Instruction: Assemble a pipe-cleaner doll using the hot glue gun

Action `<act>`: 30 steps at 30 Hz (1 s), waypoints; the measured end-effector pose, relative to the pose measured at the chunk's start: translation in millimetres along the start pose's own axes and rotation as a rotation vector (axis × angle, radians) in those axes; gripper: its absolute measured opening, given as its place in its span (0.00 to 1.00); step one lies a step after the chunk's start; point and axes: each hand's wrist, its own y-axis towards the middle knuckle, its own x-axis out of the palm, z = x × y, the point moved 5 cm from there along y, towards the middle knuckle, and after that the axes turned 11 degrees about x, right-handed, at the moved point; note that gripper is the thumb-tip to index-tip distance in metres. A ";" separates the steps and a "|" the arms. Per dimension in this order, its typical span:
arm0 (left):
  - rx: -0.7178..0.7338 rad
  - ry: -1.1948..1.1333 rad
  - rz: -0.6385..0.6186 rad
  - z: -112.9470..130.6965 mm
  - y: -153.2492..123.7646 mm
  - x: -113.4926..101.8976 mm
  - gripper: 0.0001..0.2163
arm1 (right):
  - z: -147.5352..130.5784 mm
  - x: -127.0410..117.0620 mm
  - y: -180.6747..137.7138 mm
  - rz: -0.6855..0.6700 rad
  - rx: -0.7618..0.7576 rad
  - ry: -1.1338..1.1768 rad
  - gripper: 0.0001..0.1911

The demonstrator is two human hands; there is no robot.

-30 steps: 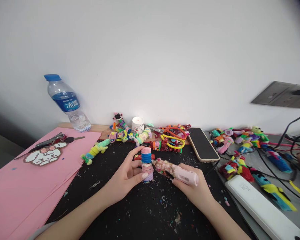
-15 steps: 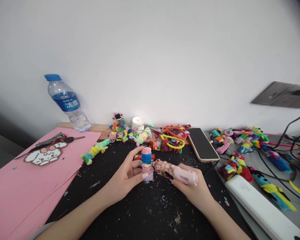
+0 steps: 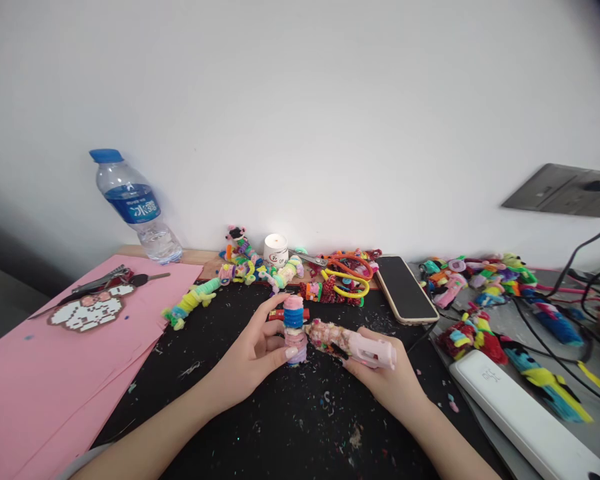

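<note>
My left hand [image 3: 253,357] is closed around an upright, short roll of fuzzy pipe cleaners [image 3: 294,319], banded in pink, blue and purple. Its thumb presses low on the near side, and the fingers curl behind. In my right hand [image 3: 393,380] lies a thick pen-like thing [image 3: 343,337], wrapped in mottled pink fuzz with a pale pink plastic end. That end points right toward my palm, while the fuzzy tip points left, close against the roll. Whether the tip touches the roll I cannot tell. Behind the roll, a small red item [image 3: 276,314] is partly hidden.
Orange-and-yellow scissors [image 3: 353,283], a white cup-like candle [image 3: 276,250] and pipe-cleaner figures [image 3: 193,301] lie behind my hands. A phone [image 3: 407,290], white power bank [image 3: 525,413] and cables are at right. A water bottle [image 3: 133,203] leans on the wall. Scraps dot the black mat [image 3: 260,433].
The pen-like thing in my right hand has turned slightly, showing its plastic end from a different side. My left hand and the roll hold nearly the same place.
</note>
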 end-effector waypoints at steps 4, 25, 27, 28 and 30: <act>-0.002 0.008 0.003 -0.2 0.5 -0.6 0.30 | 2.1 0.7 -0.3 0.003 -0.003 -0.012 0.12; -0.047 0.110 0.039 -1.3 -3.2 -1.5 0.30 | -3.7 1.7 -2.1 -0.048 0.012 0.007 0.16; -0.045 0.126 0.040 -1.4 -3.3 -1.9 0.30 | -4.3 1.6 -2.7 -0.048 0.006 0.012 0.16; -0.040 0.133 0.042 -1.4 -3.4 -2.1 0.31 | -4.5 1.6 -2.9 -0.048 0.005 0.013 0.16; -0.033 0.144 0.045 -1.5 -3.4 -2.5 0.31 | -4.8 1.7 -3.0 -0.052 0.008 0.014 0.16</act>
